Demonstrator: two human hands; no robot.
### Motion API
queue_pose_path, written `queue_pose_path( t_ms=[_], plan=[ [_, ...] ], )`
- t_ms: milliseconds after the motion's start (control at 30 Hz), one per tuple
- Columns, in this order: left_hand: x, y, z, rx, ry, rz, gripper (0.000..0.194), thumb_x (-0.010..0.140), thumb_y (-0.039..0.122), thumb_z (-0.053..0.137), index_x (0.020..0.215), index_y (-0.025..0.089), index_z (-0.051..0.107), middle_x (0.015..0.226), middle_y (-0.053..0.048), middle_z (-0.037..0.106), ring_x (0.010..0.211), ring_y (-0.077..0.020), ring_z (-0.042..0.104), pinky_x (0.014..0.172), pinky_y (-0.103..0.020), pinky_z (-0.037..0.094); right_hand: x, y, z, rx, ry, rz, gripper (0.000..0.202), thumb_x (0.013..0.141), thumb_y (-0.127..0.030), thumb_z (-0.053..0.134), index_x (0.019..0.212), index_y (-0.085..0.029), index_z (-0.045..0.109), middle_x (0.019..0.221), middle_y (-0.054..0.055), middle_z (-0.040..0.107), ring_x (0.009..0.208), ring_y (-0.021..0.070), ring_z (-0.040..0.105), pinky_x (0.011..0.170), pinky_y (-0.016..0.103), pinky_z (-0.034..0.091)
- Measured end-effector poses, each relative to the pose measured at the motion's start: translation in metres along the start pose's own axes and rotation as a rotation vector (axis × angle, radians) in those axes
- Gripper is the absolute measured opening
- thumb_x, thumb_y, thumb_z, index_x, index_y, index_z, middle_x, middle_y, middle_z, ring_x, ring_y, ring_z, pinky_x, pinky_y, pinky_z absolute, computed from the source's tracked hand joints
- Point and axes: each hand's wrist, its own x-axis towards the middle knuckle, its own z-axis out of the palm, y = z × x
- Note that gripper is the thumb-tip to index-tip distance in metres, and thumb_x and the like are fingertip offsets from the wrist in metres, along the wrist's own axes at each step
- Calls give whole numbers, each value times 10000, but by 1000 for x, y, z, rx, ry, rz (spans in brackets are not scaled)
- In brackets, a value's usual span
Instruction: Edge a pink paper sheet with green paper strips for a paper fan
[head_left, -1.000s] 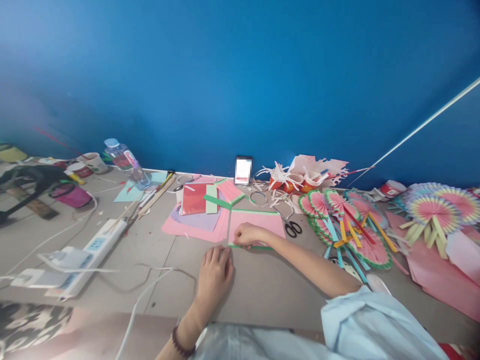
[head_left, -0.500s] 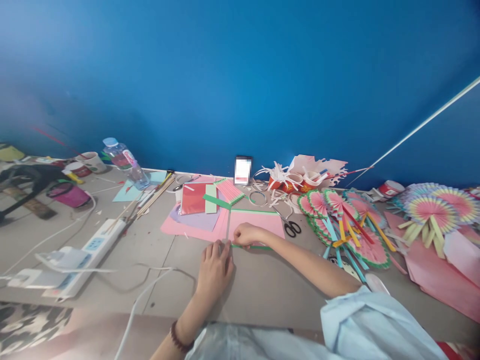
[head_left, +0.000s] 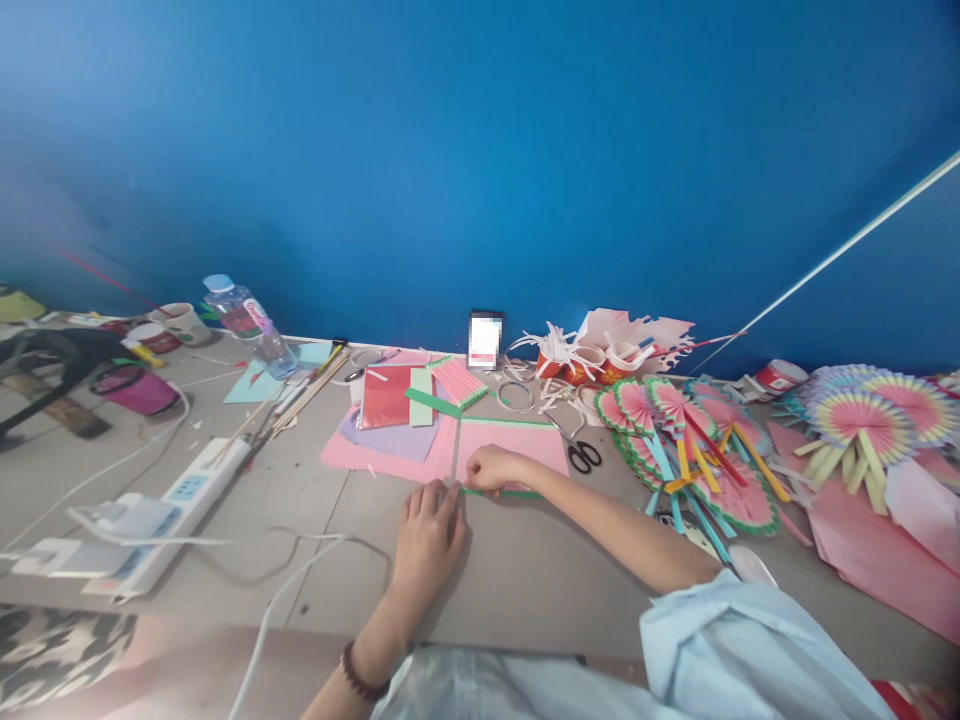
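Pink sheet (head_left: 521, 438), green-edged, lies flat on the worktop (head_left: 536, 585) at twelve o'clock; left hand (head_left: 430, 530), nearest, has advanced within the last second to the sheet's eight o'clock corner, fingers half curled, grip contents unclear; right hand (head_left: 491, 470) rests tightly curled on the sheet, unmoved, any pinch hidden; both hands now probably steady the near edge; pleated piece (head_left: 459, 383) beyond, eleven o'clock.

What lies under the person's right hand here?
A pink sheet shows around the right hand, with green along its far and near edges. Whatever the curled hand covers, including anything pinched in it, cannot be seen.
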Motion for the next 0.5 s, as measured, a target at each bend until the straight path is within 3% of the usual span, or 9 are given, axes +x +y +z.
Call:
queue_pose_path(
  t_ms=[500],
  plan=[
    [-1, 3, 6, 93, -39, -6, 380, 844, 173, 469, 1212, 177, 562, 1128, -136, 542, 976, -270, 483, 835, -410, 409, -1, 0, 0, 11, 6, -1, 116, 689, -161, 596, 581, -165, 553, 478, -39, 560, 436, 86, 530, 456, 176, 400]
  ],
)
